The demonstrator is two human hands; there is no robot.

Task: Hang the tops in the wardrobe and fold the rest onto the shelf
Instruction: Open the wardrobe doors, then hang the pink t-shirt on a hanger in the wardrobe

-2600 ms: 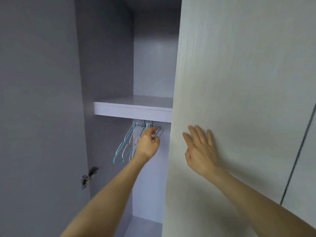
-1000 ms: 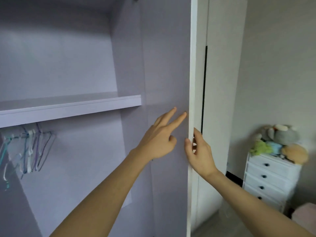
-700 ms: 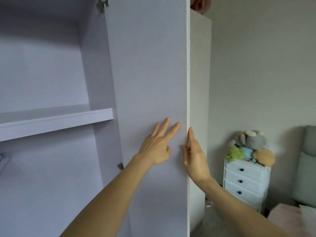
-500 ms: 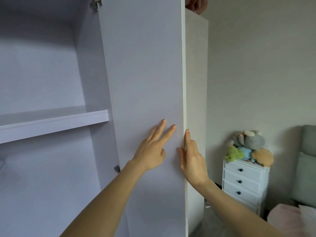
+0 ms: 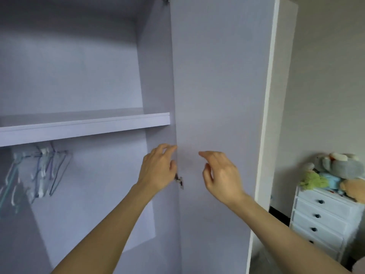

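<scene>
The wardrobe stands open, its right door [image 5: 221,86] swung wide and seen from the inside face. A bare shelf [image 5: 85,127] runs across the wardrobe at chest height. Under it, at the left, several empty wire hangers [image 5: 42,169] hang in a blurred bunch. My left hand [image 5: 158,169] hovers by the door's hinge side, fingers loosely curled and holding nothing. My right hand [image 5: 221,175] floats just in front of the door's inner face, fingers relaxed, also holding nothing. No clothes are in view.
A metal hinge [image 5: 179,180] sits between my hands. To the right stands a white chest of drawers [image 5: 324,220] with soft toys [image 5: 335,171] piled on top. Beige wall behind it.
The door has swung further open. Both hands have come off the door's edge and face and now hover near the hinge. The view has turned left, bringing the hangers back in.
</scene>
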